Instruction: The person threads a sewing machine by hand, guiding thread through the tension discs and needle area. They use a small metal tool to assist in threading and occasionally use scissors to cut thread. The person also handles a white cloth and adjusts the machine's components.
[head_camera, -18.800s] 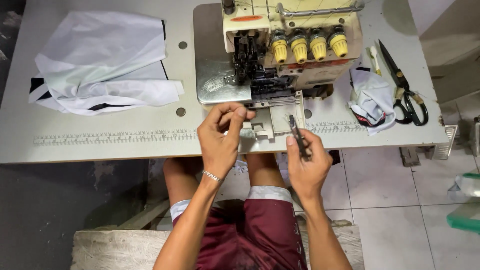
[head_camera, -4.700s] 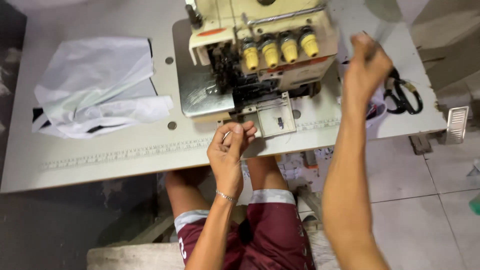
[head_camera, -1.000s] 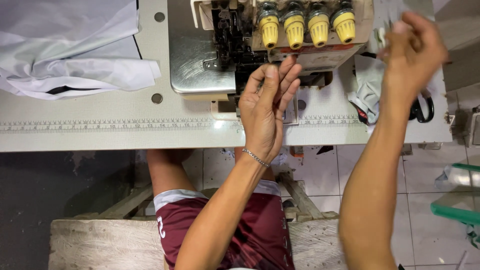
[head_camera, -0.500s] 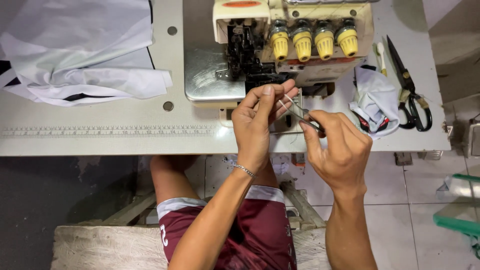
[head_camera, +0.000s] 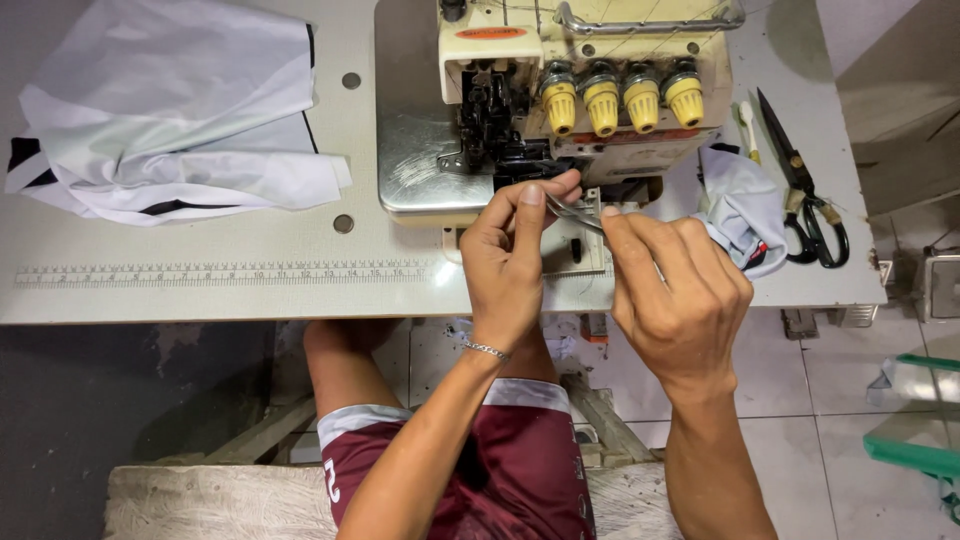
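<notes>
Both hands nearer machine; right hand grip holds tweezers, tips up-left; left hand pinched.

Bright, even light; sharp view, edges perhaps slightly bowed.

Head camera, steeply down, near sewing table

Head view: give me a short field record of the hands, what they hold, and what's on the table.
left hand: raised before the overlock sewing machine, fingers pinched at the tip of the tweezers
right hand: grips the tweezers from the right, fingers curled
tension knobs: four, yellow, in a row on the machine front
white fabric: folded pile, table's far left
scissors: black, flat on the table's right edge
pale cloth: crumpled, between machine and scissors
table: pale top, ruler strip along the near edge
</notes>
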